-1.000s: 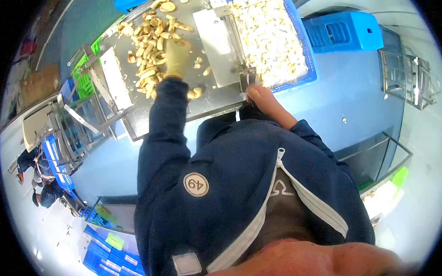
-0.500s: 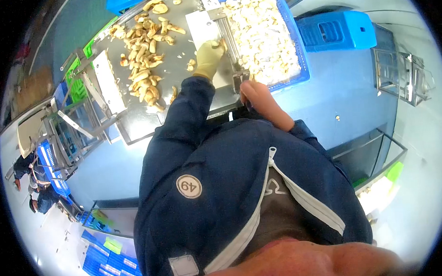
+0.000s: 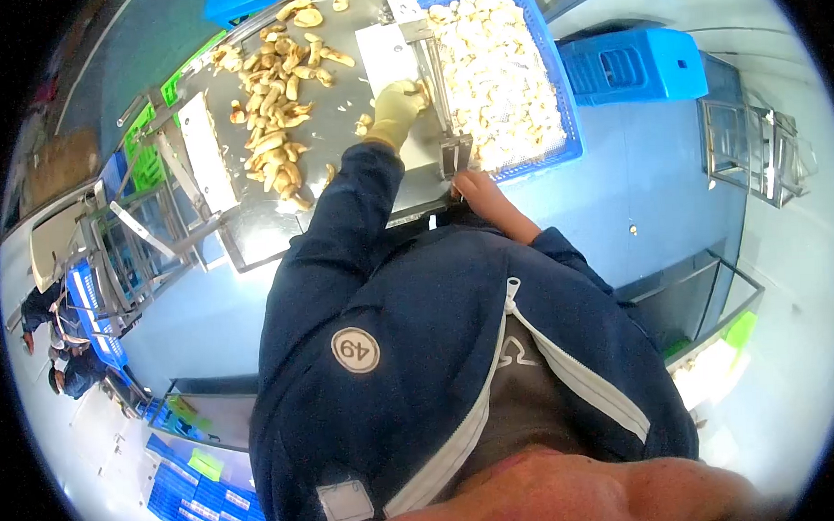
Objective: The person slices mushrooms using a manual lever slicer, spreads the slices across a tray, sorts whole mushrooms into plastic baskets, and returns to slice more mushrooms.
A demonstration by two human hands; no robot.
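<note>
Left hand [image 3: 397,110]: moved from mushrooms [image 3: 269,105] to board [image 3: 382,55]; I can't tell its grip.
Right hand [image 3: 477,187]: at metal bar [image 3: 456,155], grip unclear.

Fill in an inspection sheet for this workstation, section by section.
Surface: metal table, scattered with pale bits; a white board lies on it beside a metal bar.
Job's things: tan curved pieces heaped left of the board; pale pieces fill a blue basket at right.
Clutter: small scraps beside the left glove; a bit on the blue floor.
Hands: gloved left hand over the board, fingers curled, contents unclear; ungloved right hand at a metal block, grip partly hidden.
Cables: nothing seen.
Surroundings: blue plastic item right of the basket, metal frames farther right, stacked blue crates lower left.
</note>
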